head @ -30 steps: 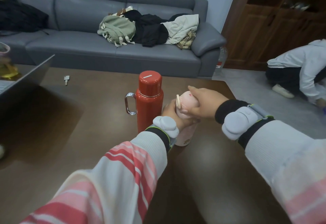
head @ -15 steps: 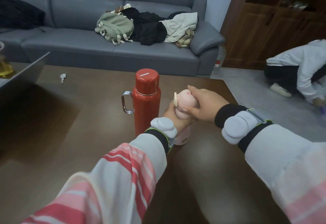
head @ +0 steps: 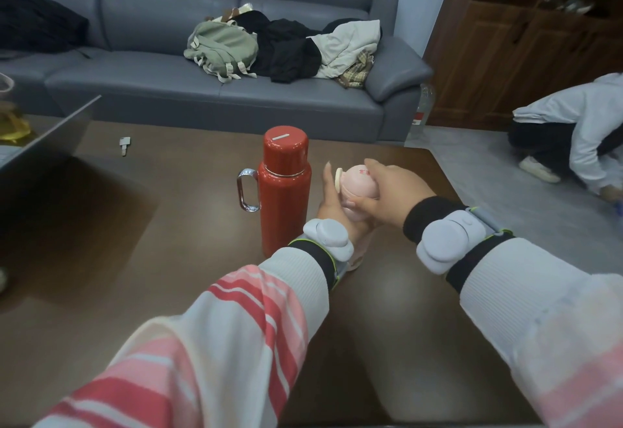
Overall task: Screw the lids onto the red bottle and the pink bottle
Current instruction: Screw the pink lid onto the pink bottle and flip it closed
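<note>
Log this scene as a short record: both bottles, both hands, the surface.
red bottle: upright on the table, red lid on, handle to the left
pink bottle: upright, right of the red bottle
left hand: holds the pink bottle's body
right hand: grips the pink lid from above
tightness: cannot tell

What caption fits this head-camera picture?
Right hand grips rounded pink lid on small pink bottle, left hand holding, beside lidded red metal bottle.
</note>
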